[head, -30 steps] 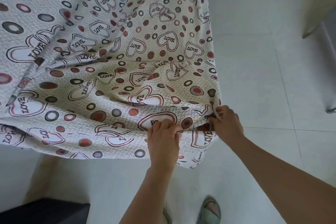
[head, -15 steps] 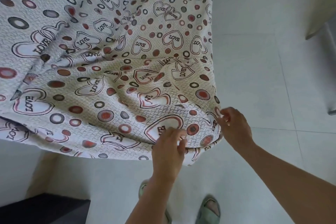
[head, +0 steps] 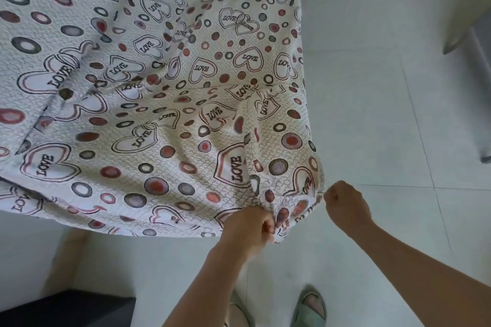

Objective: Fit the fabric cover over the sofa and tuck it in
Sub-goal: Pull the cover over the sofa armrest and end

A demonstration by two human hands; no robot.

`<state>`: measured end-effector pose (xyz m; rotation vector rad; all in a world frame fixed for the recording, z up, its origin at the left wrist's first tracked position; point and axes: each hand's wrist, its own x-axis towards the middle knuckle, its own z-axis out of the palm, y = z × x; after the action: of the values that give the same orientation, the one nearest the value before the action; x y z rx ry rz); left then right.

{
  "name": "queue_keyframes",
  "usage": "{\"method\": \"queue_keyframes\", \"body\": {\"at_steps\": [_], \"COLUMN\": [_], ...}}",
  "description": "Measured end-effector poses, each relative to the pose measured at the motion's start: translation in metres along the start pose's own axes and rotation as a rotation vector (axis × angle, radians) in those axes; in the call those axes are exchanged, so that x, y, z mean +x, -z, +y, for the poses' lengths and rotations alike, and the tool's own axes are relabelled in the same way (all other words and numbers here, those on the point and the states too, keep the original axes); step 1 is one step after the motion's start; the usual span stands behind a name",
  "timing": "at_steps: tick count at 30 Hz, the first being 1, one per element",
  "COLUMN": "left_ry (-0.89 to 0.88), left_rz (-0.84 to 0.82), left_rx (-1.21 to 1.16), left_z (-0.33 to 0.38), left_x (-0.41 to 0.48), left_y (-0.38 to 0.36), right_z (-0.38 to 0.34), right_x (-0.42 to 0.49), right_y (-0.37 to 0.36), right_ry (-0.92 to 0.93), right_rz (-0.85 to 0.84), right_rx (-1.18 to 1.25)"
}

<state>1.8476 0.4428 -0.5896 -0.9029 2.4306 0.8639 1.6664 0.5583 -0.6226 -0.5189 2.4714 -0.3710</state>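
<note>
Both grips clamp one corner of the white heart-printed fabric cover: left hand bunching it, right hand just beside, pinching the hem; the rest spreads ahead-left of them.

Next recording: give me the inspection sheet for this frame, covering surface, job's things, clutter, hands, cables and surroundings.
Surface: pale tiled floor; the sofa itself is hidden under the cloth.
Job's things: fabric cover, heart and ring print, draped and wrinkled, near corner bunched.
Clutter: dark block at lower left.
Grippers: left hand grips the bunched corner; right hand is curled at the cover's edge, apparently pinching the hem.
Cables: nothing seen.
Surroundings: green slipper on a foot below the hands; metal leg at far right.
</note>
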Motion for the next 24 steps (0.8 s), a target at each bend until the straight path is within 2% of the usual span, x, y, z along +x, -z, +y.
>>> {"method": "queue_keyframes", "body": {"at_steps": [2,4,6,8,11,13,15,18,19,22,24], "left_ry": [0.016,0.035,0.026,0.039,0.120,0.168,0.160,0.009,-0.011,-0.017,-0.067], "left_rz": [0.067,0.249,0.519,0.643,0.568,0.548,0.494,0.203,0.160,0.272,0.358], "left_rx": [-0.096,-0.228,-0.285,-0.334,-0.532,-0.541,-0.449,-0.328,-0.294,-0.294,-0.189], "left_z": [0.008,0.015,0.016,0.012,0.015,0.022,0.025,0.036,0.039,0.038,0.030], "left_x": [0.003,0.005,0.008,0.014,0.026,0.034,0.039,0.042,0.044,0.053,0.059], "left_y": [0.006,0.007,0.009,0.012,0.022,0.025,0.023,0.023,0.025,0.032,0.036], "right_z": [-0.009,-0.029,-0.051,-0.070,-0.088,-0.084,-0.058,-0.017,-0.012,-0.015,-0.021], "right_x": [0.000,0.005,0.013,0.022,0.024,0.024,0.025,0.027,0.027,0.034,0.042], "right_y": [0.002,0.005,0.006,0.004,0.001,0.004,0.008,0.012,0.011,0.002,0.003], "right_ry": [0.058,0.112,0.127,0.125,0.127,0.111,-0.002,-0.269,-0.318,-0.344,-0.296], "right_rz": [0.053,0.084,0.066,0.033,0.007,0.006,0.013,0.044,0.036,-0.043,-0.066], "right_rx": [0.158,0.256,0.217,0.070,-0.050,-0.038,0.004,0.107,0.140,0.200,0.260]}}
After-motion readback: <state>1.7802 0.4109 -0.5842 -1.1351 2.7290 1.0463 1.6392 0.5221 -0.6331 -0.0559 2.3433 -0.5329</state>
